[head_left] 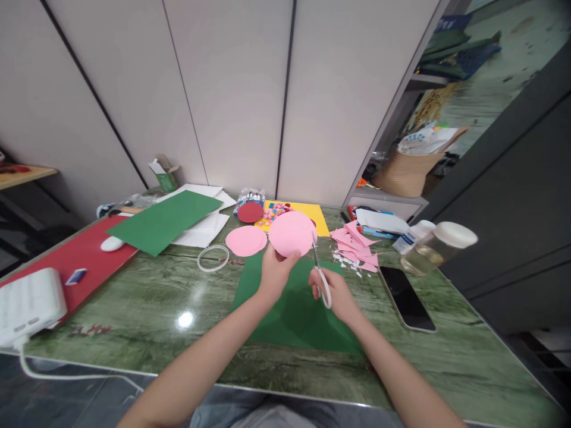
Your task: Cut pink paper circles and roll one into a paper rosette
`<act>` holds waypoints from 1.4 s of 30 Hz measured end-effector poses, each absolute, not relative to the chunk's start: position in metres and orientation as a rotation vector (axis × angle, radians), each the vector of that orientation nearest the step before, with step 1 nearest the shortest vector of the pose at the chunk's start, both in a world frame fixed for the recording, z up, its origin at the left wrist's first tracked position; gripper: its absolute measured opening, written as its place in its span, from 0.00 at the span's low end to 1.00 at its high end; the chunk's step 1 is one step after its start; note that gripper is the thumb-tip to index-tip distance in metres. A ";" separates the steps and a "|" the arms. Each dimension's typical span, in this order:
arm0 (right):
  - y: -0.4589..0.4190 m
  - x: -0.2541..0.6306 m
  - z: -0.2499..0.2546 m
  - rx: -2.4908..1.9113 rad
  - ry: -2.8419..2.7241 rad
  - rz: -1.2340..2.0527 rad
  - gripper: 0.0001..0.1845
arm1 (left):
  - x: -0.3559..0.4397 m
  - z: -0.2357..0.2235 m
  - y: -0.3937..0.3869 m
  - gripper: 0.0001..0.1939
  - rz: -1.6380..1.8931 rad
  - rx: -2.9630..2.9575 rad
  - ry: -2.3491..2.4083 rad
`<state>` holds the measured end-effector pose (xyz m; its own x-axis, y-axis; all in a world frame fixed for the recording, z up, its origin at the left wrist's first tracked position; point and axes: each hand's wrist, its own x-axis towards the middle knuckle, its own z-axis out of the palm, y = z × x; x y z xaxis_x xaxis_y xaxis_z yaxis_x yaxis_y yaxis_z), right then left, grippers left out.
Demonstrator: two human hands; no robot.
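My left hand point(277, 270) pinches the lower edge of a pink paper circle point(291, 233), raised above a green sheet point(294, 315) lying on the table. In my right hand point(335, 291) are white-handled scissors point(327, 289), fingers closed through the loops. Their blades point up at the circle's right edge, where a thin strip of pink curls off. Left of my hands lie more pink paper circles point(247, 241), stacked with a slight offset. Pink paper offcuts point(355, 242) and small white scraps are heaped to the right.
Behind the circle are a red disc point(250, 212), a yellow sheet point(319, 219) and colored pompoms. A white ring point(213, 259) lies at left. A phone point(408, 299) and a jar of liquid point(439, 248) stand right. A power strip point(31, 303) sits near left.
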<state>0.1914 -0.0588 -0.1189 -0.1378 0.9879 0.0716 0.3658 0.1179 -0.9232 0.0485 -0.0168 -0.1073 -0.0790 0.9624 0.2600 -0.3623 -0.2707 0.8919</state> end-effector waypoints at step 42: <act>-0.059 0.188 -0.120 -1.359 -1.651 1.031 0.21 | 0.050 -0.117 -0.011 0.26 1.587 0.968 0.925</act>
